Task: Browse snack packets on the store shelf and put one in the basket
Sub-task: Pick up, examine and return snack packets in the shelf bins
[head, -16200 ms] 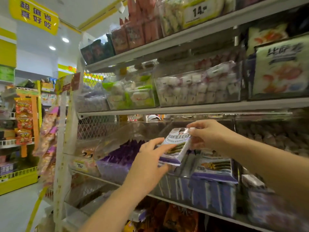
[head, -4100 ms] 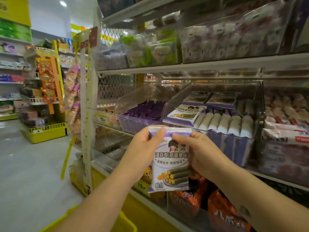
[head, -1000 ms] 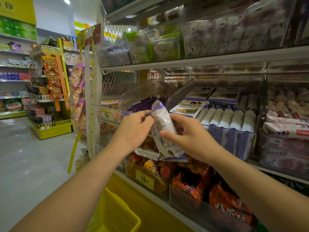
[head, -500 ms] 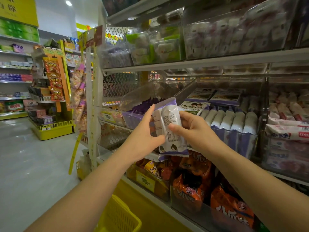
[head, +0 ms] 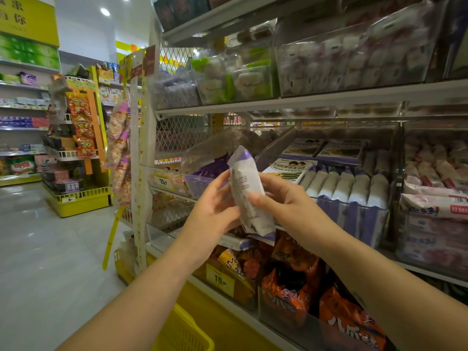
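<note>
I hold a white and purple snack packet (head: 249,196) upright in front of the middle shelf, its printed back turned toward me. My left hand (head: 214,207) touches its left edge with fingers spread. My right hand (head: 276,198) grips its right side, thumb across the back. Behind it a clear bin (head: 354,219) holds several more of the same packets standing on end. The yellow basket (head: 184,330) shows at the bottom edge, under my left forearm.
Orange snack bags (head: 286,287) fill the lower shelf below my hands. A pink-packet bin (head: 435,198) sits at the right, clear bins of sweets (head: 352,54) above. A yellow display rack (head: 78,158) stands across the grey aisle floor at the left.
The packet has turned further in my hands, so its narrow side and back face me. My left fingers have loosened from it; the right hand keeps its grip.
</note>
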Motion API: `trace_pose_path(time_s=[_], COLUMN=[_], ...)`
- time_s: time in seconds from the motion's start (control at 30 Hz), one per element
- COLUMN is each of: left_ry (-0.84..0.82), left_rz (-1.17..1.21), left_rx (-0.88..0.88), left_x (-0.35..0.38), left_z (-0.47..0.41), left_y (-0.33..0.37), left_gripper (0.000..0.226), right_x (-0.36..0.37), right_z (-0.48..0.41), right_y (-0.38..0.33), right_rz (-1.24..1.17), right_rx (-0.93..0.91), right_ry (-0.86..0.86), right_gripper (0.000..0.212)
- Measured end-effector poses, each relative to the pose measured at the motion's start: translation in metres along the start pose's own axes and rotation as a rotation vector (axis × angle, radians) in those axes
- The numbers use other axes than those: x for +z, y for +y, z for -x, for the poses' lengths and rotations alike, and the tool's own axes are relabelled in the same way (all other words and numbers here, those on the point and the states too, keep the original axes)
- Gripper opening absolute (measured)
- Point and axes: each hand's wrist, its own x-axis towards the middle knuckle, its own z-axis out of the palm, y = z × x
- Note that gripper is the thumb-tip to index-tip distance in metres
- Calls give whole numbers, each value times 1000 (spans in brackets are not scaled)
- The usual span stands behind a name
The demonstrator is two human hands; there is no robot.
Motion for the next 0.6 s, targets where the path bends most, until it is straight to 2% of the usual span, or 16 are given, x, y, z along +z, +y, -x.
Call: trace_pose_path(time_s=[0.1,0.17,0.2,0.3,0.5,0.53,0.6], left_ry=[4,-54,-105,-247,-155,-139,-132], left_rz=[285,412,436,378,350,357,364], left_rx=[-101,-169,-196,-242,-198,-190,-205], left_x=[7,10,11,18,32,34,41], left_z=[1,2,2,1,-13,-16,-25], left_y=[7,15,20,31,36,38,40], left_gripper=[46,37,40,52,33,33,33], right_x=[2,0,-2,-7,-38,-44,-53], right_z=[2,3,3,3,21,24,28], right_y=[-4,-8,-11,-16,-29,-31,-34], right_rz=[1,53,111,356,725,811,980], right_rx=[1,-9,-13,-8,-77,-109,-177], right_ry=[-97,-113,-107,-68,-200,-216,-206], right_gripper=[48,52,52,60,89,89,75])
